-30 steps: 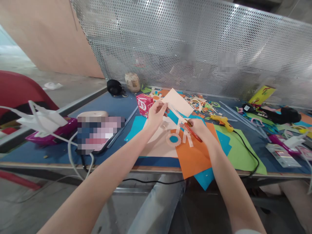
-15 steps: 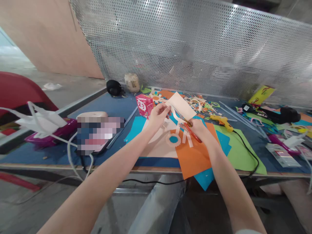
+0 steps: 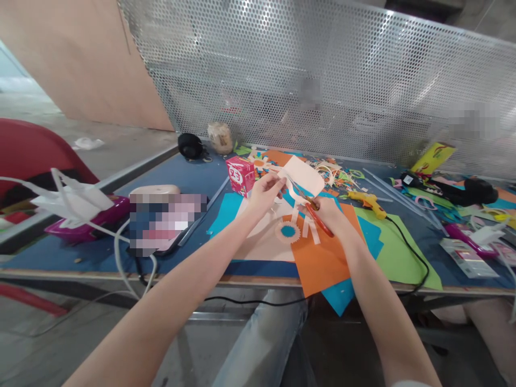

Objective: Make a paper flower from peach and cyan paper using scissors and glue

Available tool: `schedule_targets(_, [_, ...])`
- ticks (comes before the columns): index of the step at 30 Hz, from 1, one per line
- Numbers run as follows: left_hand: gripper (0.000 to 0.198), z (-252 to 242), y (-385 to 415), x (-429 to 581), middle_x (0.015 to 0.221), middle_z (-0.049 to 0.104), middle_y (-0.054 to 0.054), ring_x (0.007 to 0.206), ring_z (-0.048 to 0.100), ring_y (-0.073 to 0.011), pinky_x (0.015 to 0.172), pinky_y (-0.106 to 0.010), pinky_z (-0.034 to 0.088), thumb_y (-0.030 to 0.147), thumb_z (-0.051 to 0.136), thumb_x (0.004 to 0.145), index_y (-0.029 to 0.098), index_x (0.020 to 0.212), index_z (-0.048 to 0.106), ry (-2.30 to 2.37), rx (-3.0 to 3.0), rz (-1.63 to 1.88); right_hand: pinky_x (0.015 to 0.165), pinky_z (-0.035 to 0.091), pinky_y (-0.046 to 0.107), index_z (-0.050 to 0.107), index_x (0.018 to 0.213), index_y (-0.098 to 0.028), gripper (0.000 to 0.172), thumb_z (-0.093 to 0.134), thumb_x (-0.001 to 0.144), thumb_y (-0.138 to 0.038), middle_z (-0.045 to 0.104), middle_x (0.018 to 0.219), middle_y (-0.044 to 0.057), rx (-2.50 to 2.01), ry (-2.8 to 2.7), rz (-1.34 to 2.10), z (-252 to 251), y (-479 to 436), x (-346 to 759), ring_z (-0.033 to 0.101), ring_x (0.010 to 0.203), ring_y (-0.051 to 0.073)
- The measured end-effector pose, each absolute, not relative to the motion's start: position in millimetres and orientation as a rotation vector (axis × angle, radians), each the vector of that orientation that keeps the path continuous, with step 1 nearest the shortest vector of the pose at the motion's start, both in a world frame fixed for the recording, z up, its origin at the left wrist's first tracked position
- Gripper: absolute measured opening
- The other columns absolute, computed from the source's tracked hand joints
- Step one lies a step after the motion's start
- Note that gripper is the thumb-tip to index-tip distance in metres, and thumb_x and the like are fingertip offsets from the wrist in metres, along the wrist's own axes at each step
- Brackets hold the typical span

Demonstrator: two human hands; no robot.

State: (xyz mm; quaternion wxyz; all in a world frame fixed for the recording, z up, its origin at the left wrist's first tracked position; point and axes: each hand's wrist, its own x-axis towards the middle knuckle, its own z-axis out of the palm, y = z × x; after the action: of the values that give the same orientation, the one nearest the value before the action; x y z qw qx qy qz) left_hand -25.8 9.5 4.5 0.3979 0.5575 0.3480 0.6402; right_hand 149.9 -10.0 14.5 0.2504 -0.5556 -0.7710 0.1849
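My left hand (image 3: 266,192) pinches a piece of cream paper (image 3: 303,174) by its left side, above the table. In my right hand (image 3: 327,213) are scissors (image 3: 318,217) with orange-red handles. Their blades point up and left at the cream paper, and a narrow strip curls down beside the cut. Below the hands lie a paper ring with a toothed edge (image 3: 287,231), short pale paper strips (image 3: 312,228), a pale sheet (image 3: 250,247) and an orange sheet (image 3: 322,263).
A pink box (image 3: 240,175) stands left of my left hand. A yellow glue gun (image 3: 366,202) rests on green paper (image 3: 407,252) to the right. Paper scraps (image 3: 330,173) lie behind. A phone (image 3: 173,226) and purple tissue holder (image 3: 86,217) are at left; a perforated metal panel (image 3: 282,70) rises behind.
The scissors have cut further along the cream paper, whose right corner now looks rounded. Both hands stay in nearly the same place.
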Motion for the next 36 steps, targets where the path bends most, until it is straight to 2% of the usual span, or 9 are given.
schedule_targets(8, [0.018, 5.3, 7.2, -25.4, 0.057, 0.052, 0.002, 0.051, 0.050, -0.0077, 0.047, -0.020, 0.041, 0.030, 0.060, 0.070, 0.015, 0.062, 0.052, 0.888, 1.395, 1.605, 0.049, 0.030, 0.021, 0.054, 0.062, -0.016, 0.040, 0.053, 0.069, -0.056, 0.047, 0.056, -0.001, -1.553, -2.127, 0.492, 15.6, -11.1, 150.1, 0.042, 0.052, 0.010])
schedule_targets(17, [0.021, 6.2, 8.6, -26.7, 0.055, 0.051, 0.002, 0.049, 0.048, -0.0085, 0.046, -0.021, 0.040, 0.030, 0.052, 0.077, 0.016, 0.061, 0.050, 0.941, 1.410, 1.654, 0.050, 0.028, 0.022, 0.048, 0.057, -0.017, 0.039, 0.050, 0.071, -0.053, 0.044, 0.055, -0.001, -1.534, -2.164, 0.461, 18.6, -11.7, 150.6, 0.039, 0.053, 0.010])
schedule_targets(28, [0.023, 5.7, 8.4, -27.1, 0.056, 0.049, 0.003, 0.050, 0.048, -0.0075, 0.044, -0.020, 0.039, 0.034, 0.065, 0.064, 0.015, 0.060, 0.052, 0.729, 1.243, 1.551, 0.050, 0.032, 0.022, 0.051, 0.061, -0.016, 0.039, 0.055, 0.066, -0.055, 0.046, 0.056, -0.003, -1.469, -2.132, 0.630, 18.7, -13.4, 150.9, 0.039, 0.053, 0.009])
schedule_targets(36, [0.026, 3.6, 8.9, -27.8, 0.056, 0.046, 0.004, 0.050, 0.047, -0.0067, 0.045, -0.020, 0.039, 0.034, 0.064, 0.063, 0.015, 0.055, 0.049, 0.699, 1.254, 1.511, 0.049, 0.033, 0.022, 0.053, 0.065, -0.017, 0.038, 0.054, 0.066, -0.055, 0.046, 0.056, -0.002, -1.438, -2.100, 0.735, 13.3, -11.0, 151.7, 0.041, 0.053, 0.010])
